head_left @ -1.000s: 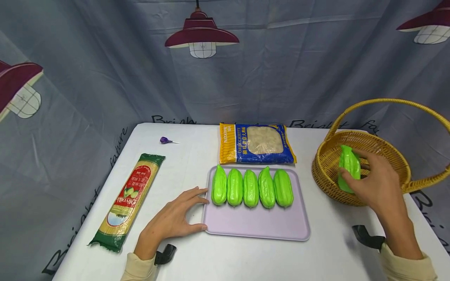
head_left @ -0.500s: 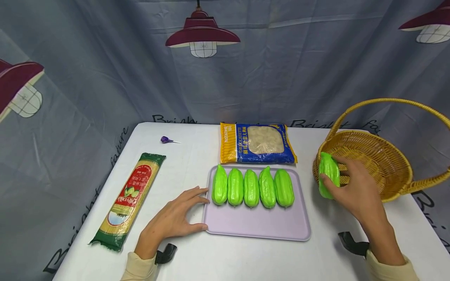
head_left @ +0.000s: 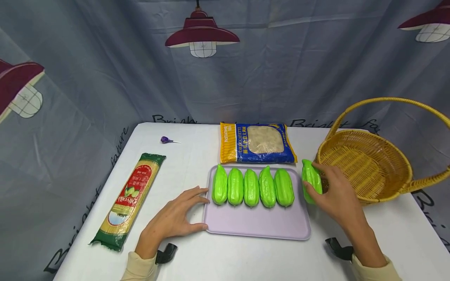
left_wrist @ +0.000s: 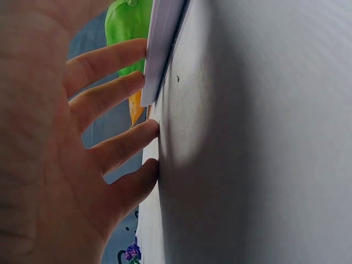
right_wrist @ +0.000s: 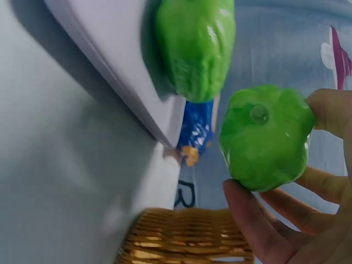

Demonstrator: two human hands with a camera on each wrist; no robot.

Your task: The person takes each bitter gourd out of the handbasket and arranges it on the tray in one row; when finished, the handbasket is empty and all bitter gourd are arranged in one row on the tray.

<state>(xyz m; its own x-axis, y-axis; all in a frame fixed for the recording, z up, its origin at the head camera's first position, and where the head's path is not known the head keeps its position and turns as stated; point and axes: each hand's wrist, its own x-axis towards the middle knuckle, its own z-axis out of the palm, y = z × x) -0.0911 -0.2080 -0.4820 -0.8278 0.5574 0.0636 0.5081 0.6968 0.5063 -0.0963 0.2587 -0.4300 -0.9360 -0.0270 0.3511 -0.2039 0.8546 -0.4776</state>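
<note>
My right hand (head_left: 337, 193) grips a glossy, bright green ribbed gourd (head_left: 311, 181) between thumb and fingers, just off the tray's right edge and left of the wicker basket (head_left: 355, 169). Seen end-on in the right wrist view, the held gourd (right_wrist: 267, 137) has a lobed outline and a small round stub. Several similar gourds (head_left: 251, 189) lie side by side along the far half of the pale purple tray (head_left: 256, 224). At the tray's left edge, my left hand (head_left: 175, 214) rests with spread fingers; two fingertips touch the rim (left_wrist: 159, 60) in the left wrist view.
Behind the tray lies a blue and yellow orecchiette bag (head_left: 258, 143). A long spaghetti packet (head_left: 130, 201) lies at the left, with a purple-wrapped lollipop (head_left: 166, 139) beyond it. The basket's tall handle (head_left: 393, 100) arches over its opening. A grey curtain (head_left: 281, 70) hangs behind the table.
The right hand has carried the gourd leftward, from over the basket past its rim to beside the tray. The left hand and the tray have stayed in place.
</note>
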